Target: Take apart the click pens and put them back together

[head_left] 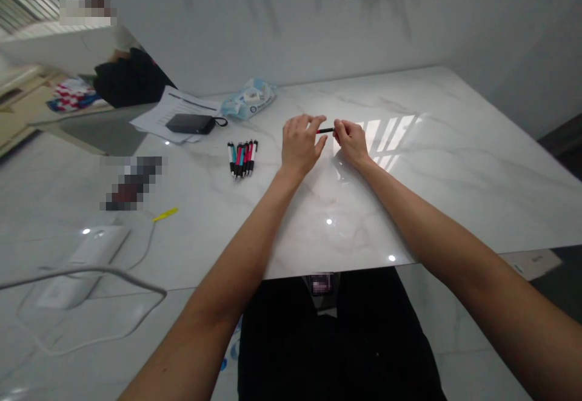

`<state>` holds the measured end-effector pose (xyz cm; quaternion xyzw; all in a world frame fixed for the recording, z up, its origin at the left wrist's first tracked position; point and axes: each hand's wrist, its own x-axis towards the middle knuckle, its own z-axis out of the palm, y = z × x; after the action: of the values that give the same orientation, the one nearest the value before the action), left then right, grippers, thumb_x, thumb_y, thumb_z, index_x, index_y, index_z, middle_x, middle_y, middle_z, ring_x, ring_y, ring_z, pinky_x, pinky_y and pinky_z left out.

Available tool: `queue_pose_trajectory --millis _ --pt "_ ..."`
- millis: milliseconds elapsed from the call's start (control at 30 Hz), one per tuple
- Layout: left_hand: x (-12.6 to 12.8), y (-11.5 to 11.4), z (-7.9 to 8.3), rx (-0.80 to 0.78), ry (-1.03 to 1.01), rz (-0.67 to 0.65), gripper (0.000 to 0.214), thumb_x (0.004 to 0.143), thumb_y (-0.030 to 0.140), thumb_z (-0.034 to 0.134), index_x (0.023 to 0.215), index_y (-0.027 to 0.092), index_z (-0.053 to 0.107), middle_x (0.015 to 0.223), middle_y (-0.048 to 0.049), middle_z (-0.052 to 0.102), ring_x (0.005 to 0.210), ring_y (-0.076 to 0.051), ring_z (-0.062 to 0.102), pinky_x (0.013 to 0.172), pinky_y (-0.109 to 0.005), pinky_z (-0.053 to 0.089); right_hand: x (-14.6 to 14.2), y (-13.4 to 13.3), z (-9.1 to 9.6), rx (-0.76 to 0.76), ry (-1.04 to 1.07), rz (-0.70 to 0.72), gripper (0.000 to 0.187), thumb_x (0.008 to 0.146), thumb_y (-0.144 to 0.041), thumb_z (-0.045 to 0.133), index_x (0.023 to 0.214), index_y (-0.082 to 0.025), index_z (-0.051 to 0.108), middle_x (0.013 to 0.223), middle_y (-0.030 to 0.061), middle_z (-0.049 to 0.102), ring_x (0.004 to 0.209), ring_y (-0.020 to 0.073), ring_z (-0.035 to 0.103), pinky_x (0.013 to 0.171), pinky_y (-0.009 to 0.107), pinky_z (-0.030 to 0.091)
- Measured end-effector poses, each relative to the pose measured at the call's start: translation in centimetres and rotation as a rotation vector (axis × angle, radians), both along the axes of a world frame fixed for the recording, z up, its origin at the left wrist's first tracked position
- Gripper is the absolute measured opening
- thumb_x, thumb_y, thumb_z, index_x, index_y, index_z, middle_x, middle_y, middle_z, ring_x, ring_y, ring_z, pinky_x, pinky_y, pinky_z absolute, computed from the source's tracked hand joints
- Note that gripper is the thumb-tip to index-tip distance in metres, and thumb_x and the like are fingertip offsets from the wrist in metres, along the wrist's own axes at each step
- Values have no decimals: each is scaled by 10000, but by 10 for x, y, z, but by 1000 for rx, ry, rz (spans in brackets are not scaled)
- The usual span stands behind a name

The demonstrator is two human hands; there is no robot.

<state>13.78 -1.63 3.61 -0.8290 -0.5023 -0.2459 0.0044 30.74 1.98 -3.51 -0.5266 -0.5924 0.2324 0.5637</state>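
- Far left of the fingers, a white cable (93, 289) loops around a white plastic block (82, 266), smooth and rounded at the corners.
- Nearer in, a thin yellow stick (164, 214) lies on the glossy marble-look tabletop (459, 170), whose grey veins run under everything here.
- Up and left of the fingers, loose papers (157, 116) sit under a black pouch (190, 124), matte, with a short cord curling off its end.
- Just beyond them, a crinkled blue-and-white plastic packet (248, 98) catches the light.
- Closer, just left of the left hand, a tight row of pens (242, 158) lies side by side, with red and teal barrels and black tips.
- Here's the left hand (299, 145), palm down, thumb and index spread toward the pen's left end; at this size, I can't tell whether those fingertips are gripping or only touching.
- Right in the middle, the pen (325, 130) hangs level above the table between both hands: slim, stiff, light, with a slick barrel that could easily roll, so the middle is the place to pinch it.
- And the right hand (351, 141) has it, fingertips curled in and pinching the pen's right end, with sunlit window reflections gleaming just beyond.
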Motion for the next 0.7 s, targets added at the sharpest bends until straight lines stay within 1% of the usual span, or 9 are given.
queue_pose_trajectory --millis 67,100,200,333,433,500,567,633,700 --pt "1 -1 -11 -42 -33 -2 345 1089 333 546 1397 265 684 1336 -129 714 1259 -323 655 1118 -443 488 -1 -1 1 11 -16 9 704 1046 -817 427 651 -243 527 609 -17 501 628 160 506 679 328 400" --pt "-1 -2 -15 -62 -49 1 319 1107 338 519 1361 269 698 1292 -117 725 1187 -302 685 1053 -412 517 -1 -1 1 17 -25 12 712 1038 -826 433 634 -244 504 600 -18 475 625 161 491 677 330 401" --pt "-6 -5 -22 -90 -91 0 296 1137 371 483 1317 282 701 1250 -95 740 1098 -269 717 950 -367 532 -3 -3 2 35 -29 27 726 1012 -854 465 609 -250 464 586 -19 423 616 163 455 674 338 413" --pt "-7 -4 -25 -122 -144 -10 307 1160 385 426 1293 292 687 1228 -86 778 1087 -266 726 896 -357 519 -3 -1 3 78 25 72 718 968 -895 506 651 -253 560 598 -21 438 620 164 454 675 346 439" --pt "-7 -2 -28 -164 -172 30 323 1164 415 414 1269 300 697 1118 -82 805 1019 -277 737 847 -360 498 -5 1 5 84 121 132 675 881 -910 634 728 -253 657 645 -21 503 664 159 506 673 328 470" --pt "-7 0 -29 -178 -196 58 331 1162 439 418 1234 303 712 1047 -78 806 981 -281 736 830 -360 482 -8 2 7 23 251 181 640 824 -897 717 807 -257 711 720 -13 593 718 155 571 681 309 506" --pt "-6 0 -28 -184 -224 64 344 1163 459 417 1196 306 722 986 -70 796 953 -279 733 822 -358 469 -11 1 10 -75 390 221 607 778 -865 793 867 -268 734 799 -9 658 791 152 638 718 292 551" --pt "-5 -1 -26 -191 -249 56 354 1159 487 423 1163 304 727 926 -62 780 924 -276 726 814 -354 460 -12 0 12 -147 495 254 583 717 -814 881 903 -280 738 842 -15 684 852 152 678 781 290 590" --pt "-4 -2 -25 -201 -275 46 375 1151 531 435 1126 297 727 883 -57 762 902 -274 717 806 -351 458 -11 -1 14 -170 562 288 590 650 -756 958 945 -292 746 870 -21 700 876 153 695 838 303 611"
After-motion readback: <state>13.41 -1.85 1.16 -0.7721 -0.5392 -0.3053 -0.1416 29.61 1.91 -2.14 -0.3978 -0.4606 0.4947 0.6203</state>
